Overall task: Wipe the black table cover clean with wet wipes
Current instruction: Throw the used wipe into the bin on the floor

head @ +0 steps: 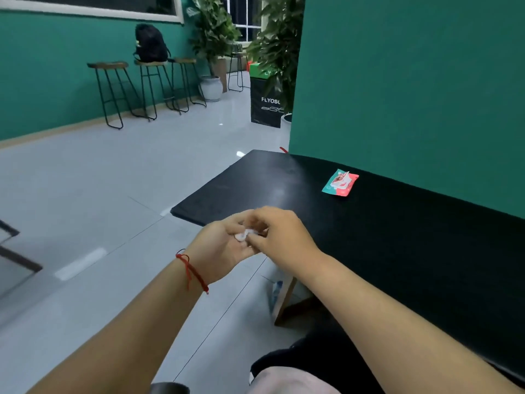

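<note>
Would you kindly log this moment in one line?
left hand, right hand: pinch wet wipe | packet: on black table cover | wiping: not begun

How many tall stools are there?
4. Three stand along the left wall: left stool, middle stool under a backpack, right stool. A fourth stool stands by the plants. Others may be hidden.
</note>
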{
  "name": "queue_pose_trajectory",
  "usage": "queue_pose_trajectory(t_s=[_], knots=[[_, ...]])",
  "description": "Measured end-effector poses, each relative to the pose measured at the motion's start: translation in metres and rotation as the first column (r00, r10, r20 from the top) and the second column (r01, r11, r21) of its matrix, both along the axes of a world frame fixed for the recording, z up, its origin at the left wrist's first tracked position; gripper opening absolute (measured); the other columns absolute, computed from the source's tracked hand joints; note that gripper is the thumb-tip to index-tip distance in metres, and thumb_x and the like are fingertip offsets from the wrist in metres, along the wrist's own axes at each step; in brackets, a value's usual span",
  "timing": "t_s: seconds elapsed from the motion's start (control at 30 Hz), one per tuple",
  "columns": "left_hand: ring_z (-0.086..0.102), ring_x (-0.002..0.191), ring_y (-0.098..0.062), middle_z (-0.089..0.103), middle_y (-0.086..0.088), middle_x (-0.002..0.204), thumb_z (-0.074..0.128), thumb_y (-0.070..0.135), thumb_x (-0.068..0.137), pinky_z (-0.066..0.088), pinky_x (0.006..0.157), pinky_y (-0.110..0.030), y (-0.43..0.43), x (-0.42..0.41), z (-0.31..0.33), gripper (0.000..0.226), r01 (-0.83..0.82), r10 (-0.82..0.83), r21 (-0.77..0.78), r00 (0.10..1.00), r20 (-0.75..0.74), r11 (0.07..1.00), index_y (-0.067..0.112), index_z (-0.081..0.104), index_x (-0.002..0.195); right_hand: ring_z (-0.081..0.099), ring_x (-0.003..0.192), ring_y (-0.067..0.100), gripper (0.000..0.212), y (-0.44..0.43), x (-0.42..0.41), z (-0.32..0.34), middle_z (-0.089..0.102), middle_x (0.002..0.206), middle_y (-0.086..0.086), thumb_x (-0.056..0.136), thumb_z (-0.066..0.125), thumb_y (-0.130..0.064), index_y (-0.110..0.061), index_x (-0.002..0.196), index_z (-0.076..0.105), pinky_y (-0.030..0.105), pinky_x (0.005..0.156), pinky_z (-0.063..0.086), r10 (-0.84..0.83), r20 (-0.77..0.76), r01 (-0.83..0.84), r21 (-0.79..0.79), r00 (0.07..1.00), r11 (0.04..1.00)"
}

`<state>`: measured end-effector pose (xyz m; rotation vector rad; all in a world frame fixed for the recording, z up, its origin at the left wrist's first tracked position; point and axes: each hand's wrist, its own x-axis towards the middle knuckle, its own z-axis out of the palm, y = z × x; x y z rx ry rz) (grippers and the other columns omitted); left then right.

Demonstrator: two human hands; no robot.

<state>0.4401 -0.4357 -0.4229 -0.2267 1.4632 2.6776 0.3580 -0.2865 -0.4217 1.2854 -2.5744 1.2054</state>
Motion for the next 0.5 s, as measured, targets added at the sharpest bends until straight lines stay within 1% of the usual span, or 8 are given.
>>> queue_pose_trajectory(t_s=[0.03,0.1,0.13,0.17,0.23,0.33,0.4,0.5], knots=[[0.065,0.122,-0.036,0.065,-0.027,0.126,0.029,0.001,0.094,0.053,0.104,-0.05,-0.01,0.006,-0.008,0.047,-0.005,0.005,0.03,1.0,-0.01,1.0,-0.012,0.059,0.128,0.065,0.089,0.004,0.02,-0.01,0.004,-0.006,0.067,0.093,-0.018,0.091,0.074,-0.02,-0.037,0.102,0.072,0.034,0.078,0.059,0.018,0.029,-0.019,0.031,0.999,0.999],[0.065,0.105,-0.034,0.063,-0.02,0.107,0.041,0.014,0.092,0.052,0.097,-0.052,-0.03,0.014,-0.019,0.027,-0.04,0.041,0.058,0.999,-0.013,0.997,-0.002,0.059,0.104,0.064,0.087,0.002,0.033,-0.035,0.011,-0.021,0.064,0.095,-0.021,0.091,0.071,-0.019,-0.047,0.11,0.07,0.027,0.075,0.055,0.071,0.053,-0.076,0.095,0.996,0.993],[0.062,0.099,-0.034,0.059,-0.016,0.1,0.05,0.02,0.089,0.05,0.092,-0.05,-0.038,0.016,-0.023,0.017,-0.039,0.039,0.07,0.999,-0.01,0.997,0.006,0.054,0.097,0.063,0.085,0.001,0.035,-0.044,0.016,-0.026,0.061,0.095,-0.021,0.091,0.071,-0.019,-0.045,0.113,0.07,0.024,0.074,0.052,0.083,0.058,-0.089,0.11,0.995,0.99],[0.058,0.099,-0.034,0.056,-0.014,0.1,0.058,0.025,0.085,0.048,0.089,-0.05,-0.047,0.021,-0.032,0.018,-0.049,0.049,0.077,0.999,0.01,0.996,0.009,0.052,0.094,0.063,0.082,0.0,0.034,-0.051,0.023,-0.036,0.061,0.094,-0.021,0.091,0.071,-0.017,-0.041,0.115,0.071,0.024,0.073,0.051,0.095,0.081,-0.104,0.115,0.992,0.988],[0.055,0.104,-0.035,0.054,-0.015,0.106,0.057,0.028,0.086,0.047,0.091,-0.051,-0.07,0.032,-0.059,0.025,-0.064,0.058,0.072,0.995,0.082,0.995,0.006,0.055,0.099,0.067,0.079,0.003,0.026,-0.074,0.034,-0.06,0.066,0.094,-0.022,0.094,0.071,-0.014,-0.036,0.107,0.073,0.022,0.069,0.056,0.123,0.255,-0.143,0.065,0.959,0.988],[0.062,0.123,-0.037,0.065,-0.014,0.132,0.044,0.025,0.091,0.045,0.108,-0.061,-0.103,0.055,-0.121,0.05,-0.204,0.167,0.124,0.952,0.257,0.971,-0.003,0.058,0.13,0.071,0.071,0.005,0.023,-0.105,0.045,-0.097,0.073,0.09,-0.018,0.094,0.075,-0.011,-0.032,0.087,0.077,0.016,0.059,0.054,0.103,0.518,-0.14,0.034,0.849,0.99],[0.062,0.13,-0.038,0.066,-0.017,0.139,0.041,0.023,0.094,0.047,0.109,-0.063,-0.117,0.074,-0.166,0.056,-0.396,0.32,0.102,0.847,0.426,0.913,0.0,0.058,0.142,0.072,0.074,0.001,0.019,-0.119,0.047,-0.125,0.075,0.089,-0.019,0.093,0.079,-0.016,-0.033,0.087,0.08,0.015,0.063,0.052,0.077,0.598,-0.139,0.058,0.798,0.989],[0.068,0.12,-0.035,0.072,-0.018,0.129,0.044,0.025,0.101,0.056,0.097,-0.052,-0.13,0.112,-0.241,0.045,-0.567,0.429,0.001,0.625,0.652,0.824,0.001,0.066,0.132,0.074,0.089,0.003,0.011,-0.136,0.057,-0.169,0.079,0.098,-0.016,0.092,0.082,-0.021,-0.03,0.098,0.084,0.019,0.078,0.053,0.035,0.736,-0.147,0.088,0.676,0.985]])
